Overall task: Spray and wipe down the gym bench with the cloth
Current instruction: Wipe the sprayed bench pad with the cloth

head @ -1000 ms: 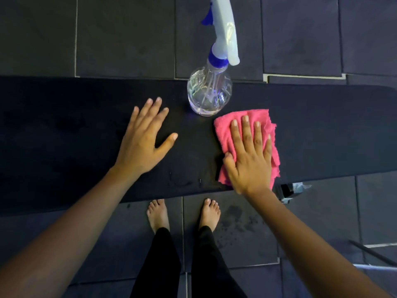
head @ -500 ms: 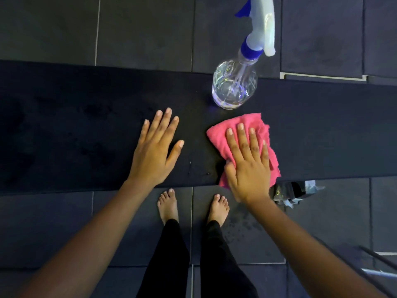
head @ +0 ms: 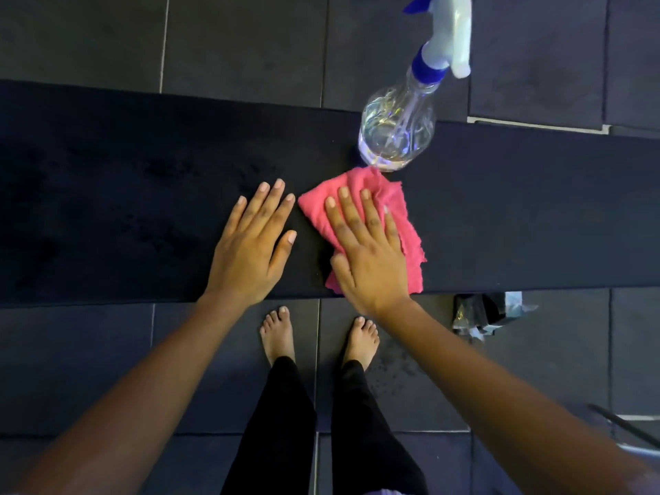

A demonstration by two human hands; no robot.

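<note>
The black padded gym bench (head: pixel 125 209) runs left to right across the view. A pink cloth (head: pixel 405 223) lies on it near the middle. My right hand (head: pixel 364 251) presses flat on the cloth, fingers spread. My left hand (head: pixel 250 241) rests flat on the bare bench just left of the cloth, holding nothing. A clear spray bottle (head: pixel 398 130) with a white and blue trigger head stands upright at the bench's far edge, just beyond the cloth and almost touching it.
Dark floor tiles (head: pixel 250 41) surround the bench. My bare feet (head: pixel 278 337) stand just below its near edge. A crumpled dark wrapper (head: pixel 485 312) lies on the floor under the bench to the right. A thin metal bar (head: pixel 625 428) shows at the lower right.
My right hand has slid the pink cloth left and away from me, up to the bottle's base and close beside my left hand. The view shifted left along the bench.
</note>
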